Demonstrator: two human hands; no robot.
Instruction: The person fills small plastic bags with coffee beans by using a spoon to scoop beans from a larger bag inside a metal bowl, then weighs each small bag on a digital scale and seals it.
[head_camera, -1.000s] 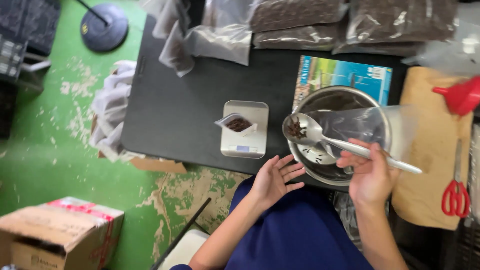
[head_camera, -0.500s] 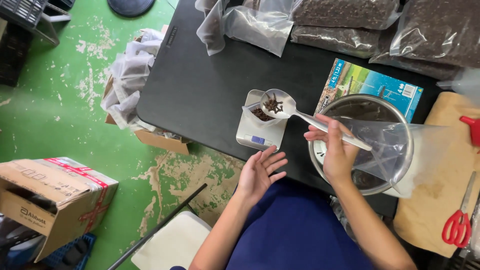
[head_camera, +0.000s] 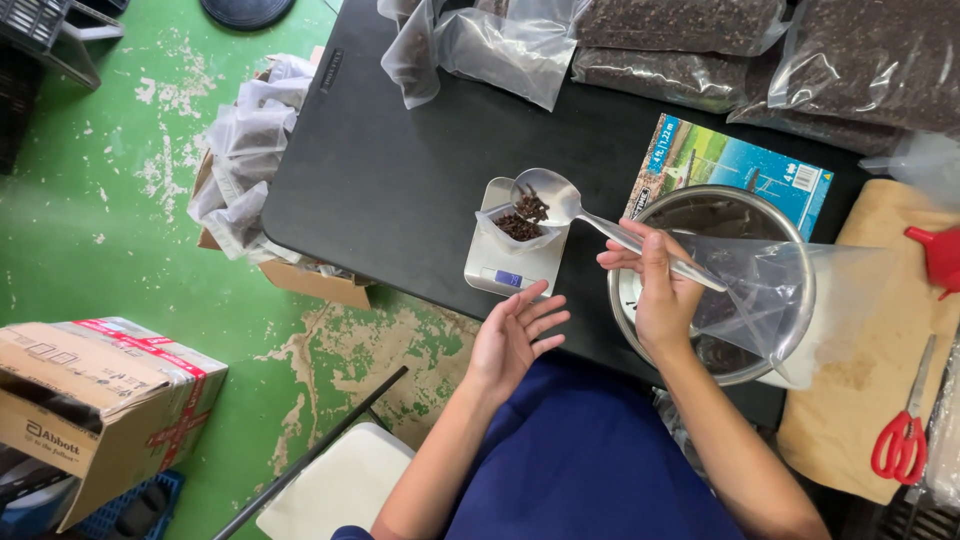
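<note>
Now right-hand fingers (head_camera: 655, 262) pinch the spoon (head_camera: 560, 200), seemingly above the pouch (head_camera: 517, 228); left hand (head_camera: 510, 335) open.

Scale (head_camera: 513, 262) display too small; bowl (head_camera: 712, 212) contents hidden; scissors (head_camera: 903, 443) cut off.

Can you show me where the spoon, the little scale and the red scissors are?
spoon (head_camera: 545, 190), head view, on its bowl above the scale.
scale (head_camera: 515, 262), head view, on its white platform.
scissors (head_camera: 903, 445), head view, on the red handles.

Spoon (head_camera: 552, 197) over pouch (head_camera: 516, 229) on scale (head_camera: 513, 254), seemingly left of bowl (head_camera: 640, 300)
</note>
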